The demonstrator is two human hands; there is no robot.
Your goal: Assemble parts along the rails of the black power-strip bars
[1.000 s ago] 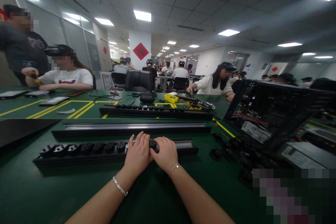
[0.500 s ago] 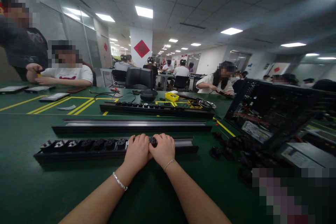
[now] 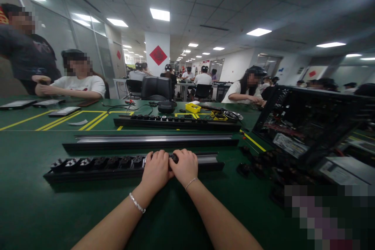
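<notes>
The room is lit brightly from above by rectangular white ceiling light panels (image 3: 159, 14), and those at the frame edges are blown out. A pale streak of glare is thrown along the long silvery-black metal rail (image 3: 152, 139). A soft dark shadow is cast on the green matte tabletop (image 3: 35, 211) beneath the long black socket strip (image 3: 96, 164). The left hand (image 3: 155, 170) and right hand (image 3: 185, 166) are rendered sharp. Straight lines are bowed towards the edges, and the lower right corner is smeared and pixelated.
</notes>
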